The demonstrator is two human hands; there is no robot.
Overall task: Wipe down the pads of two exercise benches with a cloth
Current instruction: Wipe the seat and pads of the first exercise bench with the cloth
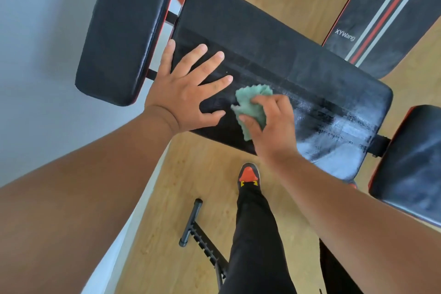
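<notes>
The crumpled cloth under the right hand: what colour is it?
Pale mint green, the crumpled cloth with its zigzag-cut edge shows best in the head view.

A: what colours are we looking at? the big middle pad (pixel 274 55) is black, with shiny pale glare toward its right end.

B: yep, the cloth (pixel 250 107) on it is mint green. The pad on the left (pixel 124 28) is black with a red edge, and the second bench pad (pixel 386 14) at top right is black with grey and red stripes and white lettering.

A: floor (pixel 198 174) is light wood, shoe (pixel 249 175) is black, orange, yellow.
</notes>
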